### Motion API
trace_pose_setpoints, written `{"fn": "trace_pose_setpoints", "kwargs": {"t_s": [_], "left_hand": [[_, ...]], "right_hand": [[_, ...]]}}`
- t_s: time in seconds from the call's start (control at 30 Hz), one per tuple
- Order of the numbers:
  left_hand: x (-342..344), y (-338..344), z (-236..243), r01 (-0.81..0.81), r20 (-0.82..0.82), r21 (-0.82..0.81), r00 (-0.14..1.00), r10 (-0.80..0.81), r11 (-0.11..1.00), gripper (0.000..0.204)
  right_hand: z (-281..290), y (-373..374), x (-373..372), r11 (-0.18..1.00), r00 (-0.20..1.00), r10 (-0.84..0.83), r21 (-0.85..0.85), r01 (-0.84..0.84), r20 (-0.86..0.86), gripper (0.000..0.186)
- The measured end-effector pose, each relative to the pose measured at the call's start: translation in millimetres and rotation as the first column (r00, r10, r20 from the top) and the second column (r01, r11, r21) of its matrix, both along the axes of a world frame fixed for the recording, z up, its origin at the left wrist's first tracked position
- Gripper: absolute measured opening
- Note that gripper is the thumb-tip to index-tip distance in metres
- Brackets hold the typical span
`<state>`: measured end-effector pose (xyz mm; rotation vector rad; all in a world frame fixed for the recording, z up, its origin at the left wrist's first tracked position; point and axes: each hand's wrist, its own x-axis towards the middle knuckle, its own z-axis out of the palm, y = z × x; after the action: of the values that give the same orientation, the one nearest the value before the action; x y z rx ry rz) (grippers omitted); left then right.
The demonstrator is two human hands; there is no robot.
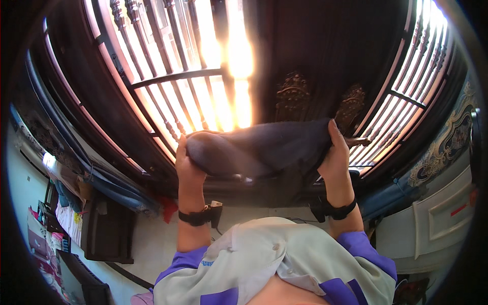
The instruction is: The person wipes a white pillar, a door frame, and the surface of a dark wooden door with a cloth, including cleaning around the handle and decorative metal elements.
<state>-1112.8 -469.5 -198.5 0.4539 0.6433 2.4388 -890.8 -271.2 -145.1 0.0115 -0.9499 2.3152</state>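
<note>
A dark grey cloth [259,147] is stretched sideways in front of me, raised at about chest height or higher. My left hand [189,165] grips its left end, where the fabric is bunched and rounded. At the other end my right hand [335,152] holds the cloth with the thumb up along its edge. Most fingers of both hands are hidden behind the fabric. The cloth sags a little in the middle, and whether it is a garment or a plain piece cannot be made out.
Ahead stands a dark wooden door [320,46] with ornate metal plates [293,94] and a handle [360,142]. Barred windows [178,76] let in glaring light. Blue curtains [109,185] hang at the left; a dark cabinet [109,229] stands below. A white panelled piece [442,221] is at right.
</note>
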Motion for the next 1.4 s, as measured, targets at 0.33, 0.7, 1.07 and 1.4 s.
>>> {"fn": "trace_pose_setpoints", "kwargs": {"t_s": [0.33, 0.7, 1.07, 1.4], "left_hand": [[40.3, 55.4, 76.1, -0.347, -0.647, -0.097, 0.734, 0.206, 0.933, 0.028], [2.2, 145.4, 116.1, -0.809, -0.845, 0.378, -0.500, -0.190, 0.450, 0.039], [-4.2, 168.5, 269.9, -0.578, -0.619, 0.682, -0.782, -0.067, 0.448, 0.047], [0.0, 187.3, 394.8, -0.563, -0.577, 0.811, -0.815, 0.061, 0.159, 0.041]], "right_hand": [[70.5, 46.6, -37.2, -0.636, 0.677, -0.338, 0.689, 0.348, -0.654, 0.028], [117.9, 75.0, -85.0, -0.855, 0.609, -0.409, 0.518, 0.004, -0.679, 0.045], [251.6, 93.3, -93.7, -0.944, 0.391, -0.325, 0.271, -0.187, -0.861, 0.030], [392.7, 111.5, -100.1, -0.973, 0.305, -0.164, 0.102, -0.209, -0.938, 0.040]]}}
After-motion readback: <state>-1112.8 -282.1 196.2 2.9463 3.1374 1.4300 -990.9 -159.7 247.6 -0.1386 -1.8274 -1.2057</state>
